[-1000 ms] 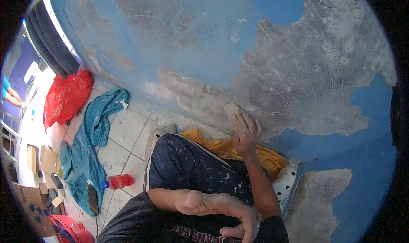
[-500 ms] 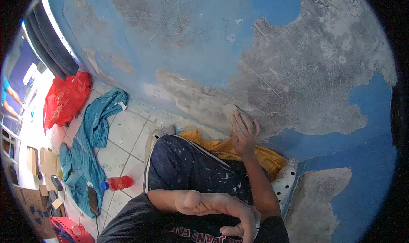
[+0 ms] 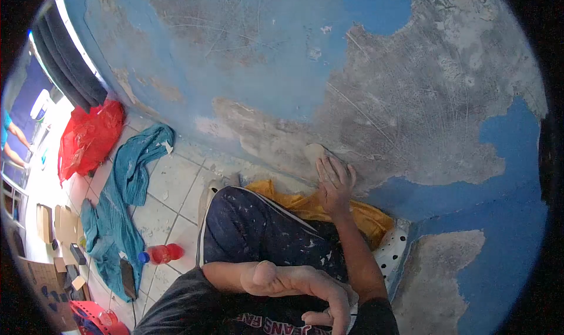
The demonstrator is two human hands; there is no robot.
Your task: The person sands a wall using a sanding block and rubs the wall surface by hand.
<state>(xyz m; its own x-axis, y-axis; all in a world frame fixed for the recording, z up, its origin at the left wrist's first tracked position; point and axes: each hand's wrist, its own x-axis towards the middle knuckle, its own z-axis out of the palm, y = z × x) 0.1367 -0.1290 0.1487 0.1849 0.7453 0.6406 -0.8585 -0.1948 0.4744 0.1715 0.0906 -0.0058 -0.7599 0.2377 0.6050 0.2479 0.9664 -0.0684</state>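
Note:
My right hand (image 3: 335, 182) reaches forward to the foot of the wall, its fingers laid over a pale flat pad (image 3: 315, 152) pressed against the bare grey plaster (image 3: 405, 112). Most of the pad is under the fingers, so its exact kind cannot be made out. Dust whitens both hands. Across my chest lies my left hand (image 3: 305, 282), fingers bent and thumb apart, with nothing visible in it. Blue paint (image 3: 258, 71) still covers parts of the wall around the scratched grey patches.
A yellow cloth (image 3: 370, 217) lies between my knees and the wall. Left on the tiles (image 3: 167, 182) are a teal cloth (image 3: 120, 200), a red bottle with blue cap (image 3: 164, 253), a red plastic bag (image 3: 91, 135) and cardboard boxes (image 3: 61, 226). Another person's arm (image 3: 17, 138) shows far left.
The view shifts very slightly. My right hand stays at nearly the same spot on the wall with the pad, and my left hand keeps its pose.

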